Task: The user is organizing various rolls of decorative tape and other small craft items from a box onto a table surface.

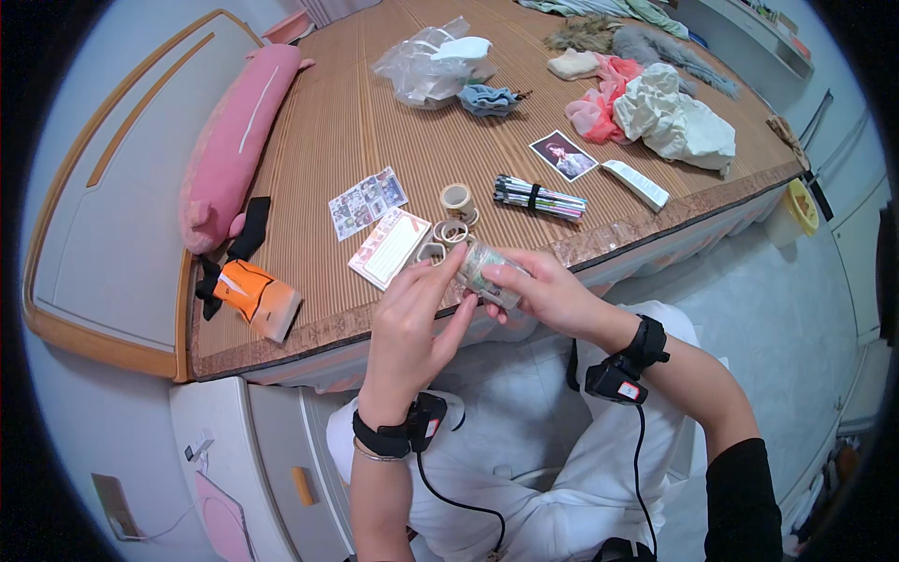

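Observation:
My right hand (534,286) is wrapped round a short, see-through cylinder with a green and pale pattern, which looks like a wide roll of tape (487,272). Its thumb presses on the near side. My left hand (412,318) has its fingers stretched and apart, with the index fingertip and thumb tip at the roll's left end; whether they press on it is hard to see. Just beyond, several smaller tape rolls (456,198) stand and lie on the mat. Left of these lie a cream and pink notepad (391,247) and a sheet of small pictures (368,202).
On the bed mat (375,122) lie a banded bundle of pens (540,199), a photo card (563,155), a white box (636,184), an orange pack (258,298), a pink plush (239,140), a clear bag (421,66) and white cloth (674,117). A drawer cabinet (220,440) stands lower left.

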### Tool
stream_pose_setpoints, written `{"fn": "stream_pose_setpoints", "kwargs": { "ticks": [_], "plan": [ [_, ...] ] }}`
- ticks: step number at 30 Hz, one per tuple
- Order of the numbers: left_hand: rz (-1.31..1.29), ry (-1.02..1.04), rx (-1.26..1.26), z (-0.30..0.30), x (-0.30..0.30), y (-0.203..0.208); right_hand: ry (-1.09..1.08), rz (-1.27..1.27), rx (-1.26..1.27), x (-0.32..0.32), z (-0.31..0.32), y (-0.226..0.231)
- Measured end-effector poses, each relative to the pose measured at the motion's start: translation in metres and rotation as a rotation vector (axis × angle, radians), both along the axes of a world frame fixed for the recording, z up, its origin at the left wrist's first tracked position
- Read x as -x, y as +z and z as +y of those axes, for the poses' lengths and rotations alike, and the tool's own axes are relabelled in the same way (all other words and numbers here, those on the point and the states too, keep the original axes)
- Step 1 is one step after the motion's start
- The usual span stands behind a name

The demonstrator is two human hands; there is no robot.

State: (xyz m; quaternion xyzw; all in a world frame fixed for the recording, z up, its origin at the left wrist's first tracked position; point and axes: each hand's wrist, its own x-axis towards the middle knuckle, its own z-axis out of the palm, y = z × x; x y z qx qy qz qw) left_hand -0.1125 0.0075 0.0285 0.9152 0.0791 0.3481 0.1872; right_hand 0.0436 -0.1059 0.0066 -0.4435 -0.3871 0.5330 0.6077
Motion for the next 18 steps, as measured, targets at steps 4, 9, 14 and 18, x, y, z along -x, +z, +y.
{"fn": "stream_pose_setpoints", "kwargs": {
  "ticks": [4,9,14,18],
  "plan": [
    [0.019,-0.026,0.024,0.0037,0.0015,-0.0019,-0.016,0.032,0.017,-0.0014,0.0013,-0.0053],
    [0.034,-0.015,0.053,0.0061,0.0032,-0.0052,0.007,0.043,0.012,-0.0013,0.0017,-0.0059],
    [0.023,-0.022,0.027,0.0055,0.0021,-0.0042,0.018,0.064,0.028,-0.0017,0.0015,-0.0091],
    [0.017,-0.017,-0.012,0.0051,0.002,-0.0056,0.037,0.088,0.06,-0.0022,0.0012,-0.0111]
  ]
}}
